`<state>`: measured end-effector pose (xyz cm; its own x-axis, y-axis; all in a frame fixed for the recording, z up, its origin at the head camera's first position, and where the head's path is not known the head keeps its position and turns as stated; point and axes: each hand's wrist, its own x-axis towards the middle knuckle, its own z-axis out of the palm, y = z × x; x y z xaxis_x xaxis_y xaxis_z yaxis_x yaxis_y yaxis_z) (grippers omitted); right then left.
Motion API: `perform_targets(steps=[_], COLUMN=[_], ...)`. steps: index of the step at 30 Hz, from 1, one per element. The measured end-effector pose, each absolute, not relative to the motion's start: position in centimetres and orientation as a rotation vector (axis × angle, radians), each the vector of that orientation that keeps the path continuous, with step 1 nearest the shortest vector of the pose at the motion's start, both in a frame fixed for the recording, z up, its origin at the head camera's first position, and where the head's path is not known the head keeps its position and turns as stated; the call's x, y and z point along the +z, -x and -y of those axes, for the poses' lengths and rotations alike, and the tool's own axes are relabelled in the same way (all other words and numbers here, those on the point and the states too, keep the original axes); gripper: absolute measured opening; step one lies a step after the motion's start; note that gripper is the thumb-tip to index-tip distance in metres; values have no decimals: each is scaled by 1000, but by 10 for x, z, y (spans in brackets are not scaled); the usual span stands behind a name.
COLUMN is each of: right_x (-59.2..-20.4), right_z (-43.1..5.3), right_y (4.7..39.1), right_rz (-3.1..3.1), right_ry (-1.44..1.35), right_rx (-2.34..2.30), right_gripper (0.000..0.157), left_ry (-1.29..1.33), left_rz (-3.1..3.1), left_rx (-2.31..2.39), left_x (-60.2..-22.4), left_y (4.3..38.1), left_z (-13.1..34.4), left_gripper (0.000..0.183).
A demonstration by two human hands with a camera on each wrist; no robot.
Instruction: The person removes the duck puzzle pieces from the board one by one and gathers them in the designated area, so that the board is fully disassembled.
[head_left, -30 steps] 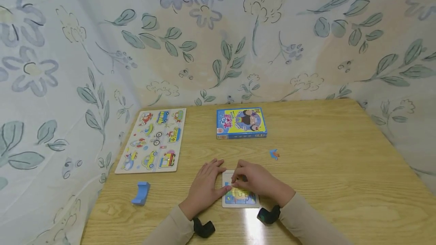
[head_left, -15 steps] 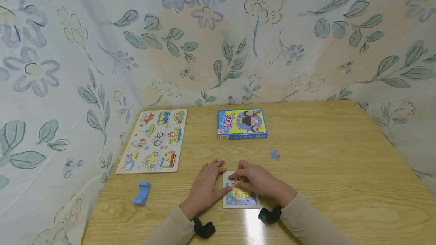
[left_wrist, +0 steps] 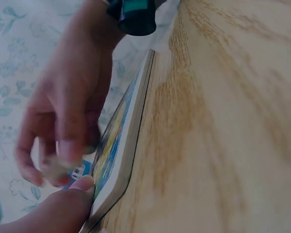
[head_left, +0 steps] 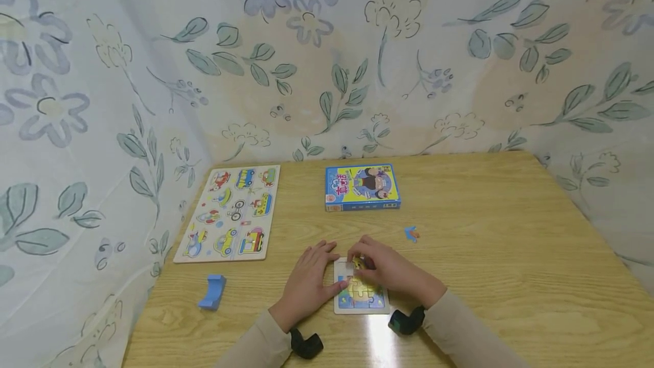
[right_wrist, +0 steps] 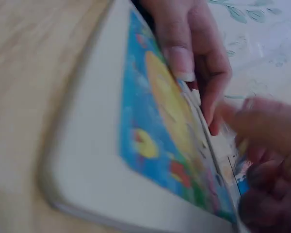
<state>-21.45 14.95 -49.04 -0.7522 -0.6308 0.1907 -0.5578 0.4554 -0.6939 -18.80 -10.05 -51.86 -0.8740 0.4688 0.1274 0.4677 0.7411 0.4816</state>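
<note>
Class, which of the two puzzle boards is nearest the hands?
The small board: the left hand touches it, while the larger vehicle board lies apart, farther left.

The left hand (head_left: 308, 281) is lying with extended fingers (head_left: 313, 254), thumb (head_left: 334, 287) pointing inward; the right hand (head_left: 383, 264) is pinching with bent fingers (head_left: 357, 247).

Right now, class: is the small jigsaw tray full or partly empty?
Partly empty: interlocked jigsaw pieces fill the lower part of the jigsaw tray, but its upper left shows bare, pale board.
</note>
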Motion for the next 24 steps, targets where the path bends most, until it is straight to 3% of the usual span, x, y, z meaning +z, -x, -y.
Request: perform_targets(steps=[5,13,24], right_x=[-467,-470,-488], right_z=[-195,-298,-320], right_y=[233,251,254], right_rz=[-2722,-2939,-2990], right_ry=[1003,477,774], right_rx=[-1295,-1095,-930], right_gripper=[29,33,26], left_ry=[-819,-768,-796], left_rz=[-2943,-2921,-2922], left_rx=[826,833,853], left_x=[-519,-517,-517], left_y=[187,187,186], left_z=[100,100,100], left_gripper=[63,64,62])
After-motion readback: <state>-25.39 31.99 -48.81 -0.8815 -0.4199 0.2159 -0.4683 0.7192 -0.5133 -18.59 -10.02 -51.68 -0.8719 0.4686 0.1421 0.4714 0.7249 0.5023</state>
